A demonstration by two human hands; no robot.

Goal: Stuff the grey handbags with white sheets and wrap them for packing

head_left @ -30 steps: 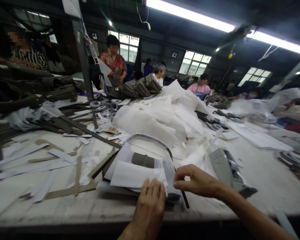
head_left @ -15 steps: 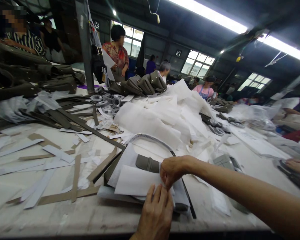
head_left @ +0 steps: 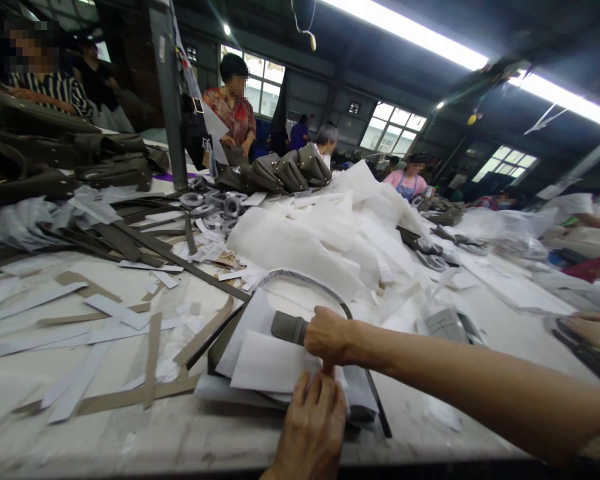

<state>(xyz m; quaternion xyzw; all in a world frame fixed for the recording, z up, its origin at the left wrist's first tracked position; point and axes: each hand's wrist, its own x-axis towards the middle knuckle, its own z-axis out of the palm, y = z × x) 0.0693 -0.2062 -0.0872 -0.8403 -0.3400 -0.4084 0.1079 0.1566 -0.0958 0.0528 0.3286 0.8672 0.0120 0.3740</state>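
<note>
A flat dark bag (head_left: pixel 219 347) lies near the table's front edge, covered by a white paper sheet (head_left: pixel 267 363). An olive tab (head_left: pixel 287 327) shows above the sheet, and a curved grey strap (head_left: pixel 300 279) arcs behind it. My left hand (head_left: pixel 313 423) rests palm down on the sheet's near right corner, fingers together. My right hand (head_left: pixel 327 337) reaches in from the right, fingers curled, pinching the paper just right of the olive tab and touching my left fingertips.
Paper and card strips (head_left: pixel 105 310) litter the table (head_left: pixel 130 433) on the left. A heap of white wrapping (head_left: pixel 320 233) sits behind, with olive bags (head_left: pixel 285 173) beyond it. A steel post (head_left: pixel 167 93) stands back left. Another person's hand (head_left: pixel 593 330) is at the right edge.
My right hand has moved left from beside the bag onto the paper by the olive tab and curled shut. My left hand stayed pressed on the sheet.
</note>
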